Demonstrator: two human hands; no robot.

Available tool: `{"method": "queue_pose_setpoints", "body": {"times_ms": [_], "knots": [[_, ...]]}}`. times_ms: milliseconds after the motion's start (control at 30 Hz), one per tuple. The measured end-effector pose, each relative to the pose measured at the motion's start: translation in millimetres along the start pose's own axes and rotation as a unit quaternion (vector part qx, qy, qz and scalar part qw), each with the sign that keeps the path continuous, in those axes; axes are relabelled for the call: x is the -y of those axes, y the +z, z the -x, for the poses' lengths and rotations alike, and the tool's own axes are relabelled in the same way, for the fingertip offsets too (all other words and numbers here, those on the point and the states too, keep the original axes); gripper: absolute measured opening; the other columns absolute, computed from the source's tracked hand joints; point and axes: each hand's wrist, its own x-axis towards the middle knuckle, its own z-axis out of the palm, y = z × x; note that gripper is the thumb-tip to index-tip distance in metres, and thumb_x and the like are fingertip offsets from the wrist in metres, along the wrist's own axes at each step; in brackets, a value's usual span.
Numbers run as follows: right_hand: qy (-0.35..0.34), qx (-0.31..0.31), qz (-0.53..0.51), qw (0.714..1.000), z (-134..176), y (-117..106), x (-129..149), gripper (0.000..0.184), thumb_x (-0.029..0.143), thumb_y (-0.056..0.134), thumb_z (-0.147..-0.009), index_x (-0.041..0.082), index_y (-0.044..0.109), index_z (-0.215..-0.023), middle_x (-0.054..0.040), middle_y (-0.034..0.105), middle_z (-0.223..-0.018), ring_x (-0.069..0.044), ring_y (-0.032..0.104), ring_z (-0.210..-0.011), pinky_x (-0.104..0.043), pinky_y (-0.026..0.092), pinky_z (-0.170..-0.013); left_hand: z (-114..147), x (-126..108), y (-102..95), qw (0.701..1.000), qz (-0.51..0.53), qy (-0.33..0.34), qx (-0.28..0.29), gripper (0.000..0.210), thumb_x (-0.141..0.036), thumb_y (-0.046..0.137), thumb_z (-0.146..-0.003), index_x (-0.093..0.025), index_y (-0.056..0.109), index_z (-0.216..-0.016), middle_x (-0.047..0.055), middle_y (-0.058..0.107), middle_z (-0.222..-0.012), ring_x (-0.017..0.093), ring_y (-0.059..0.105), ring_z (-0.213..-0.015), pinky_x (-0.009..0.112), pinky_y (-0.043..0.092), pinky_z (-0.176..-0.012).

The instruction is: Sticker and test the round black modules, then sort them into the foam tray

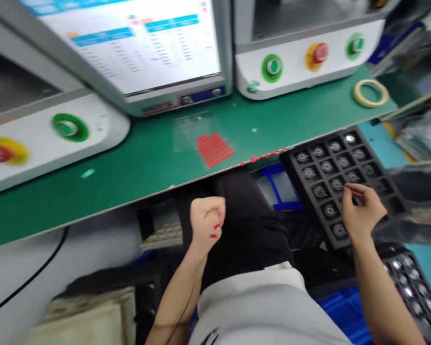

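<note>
My left hand (207,218) is closed in a fist above my lap, in front of the bench edge. Two small red strips (214,235) stick to its skin; whatever its fingers may hold is hidden. On the right, my right hand (362,208) reaches over a black compartment tray (309,196), thumb and forefinger pinched together beside a small round part (336,184). Anything in that pinch is too small to make out. Similar round parts lie in many of the tray's compartments.
A patch of red strips (215,149) lies on the green bench (158,158), with red bits along its edge. Behind stand a monitor (136,48) and machines with green and red buttons (321,52). A tape roll (370,93) lies at right; a second tray (411,282) sits lower right.
</note>
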Motion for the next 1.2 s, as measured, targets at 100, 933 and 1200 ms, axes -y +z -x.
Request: {"method": "queue_pose_setpoints", "body": {"times_ms": [100,933,1200], "knots": [[-0.207,0.072,-0.191,0.957,40,19,100,0.018,0.014,0.069,-0.080,0.023,0.071,-0.095,-0.0043,0.073,-0.090,-0.021,0.069,-0.082,-0.038,0.055,-0.081,1,-8,-6.3,0.997,-0.044,0.019,-0.060,0.015,-0.007,0.035,-0.049,-0.017,0.034,-0.038,-0.003,0.030,-0.035,0.007,0.026,-0.035,0.023,0.013,-0.039],[-0.121,0.401,-0.515,0.748,129,9,248,0.032,-0.008,0.070,-0.075,0.022,0.068,-0.087,0.0022,0.074,-0.087,-0.012,0.071,-0.082,-0.022,0.059,-0.072,24,-29,-38.8,0.941,-0.209,0.228,-0.137,0.016,-0.004,0.036,-0.057,-0.018,0.032,-0.051,-0.005,0.030,-0.047,0.008,0.025,-0.044,0.028,0.020,-0.048],[-0.152,0.382,-0.525,0.745,128,12,247,0.033,-0.009,0.070,-0.073,0.021,0.066,-0.086,0.0007,0.072,-0.082,-0.015,0.069,-0.077,-0.028,0.058,-0.067,23,-25,-37.1,0.936,-0.208,0.242,-0.145,0.017,-0.003,0.036,-0.058,-0.019,0.033,-0.051,-0.005,0.033,-0.046,0.009,0.028,-0.044,0.027,0.022,-0.048]]}}
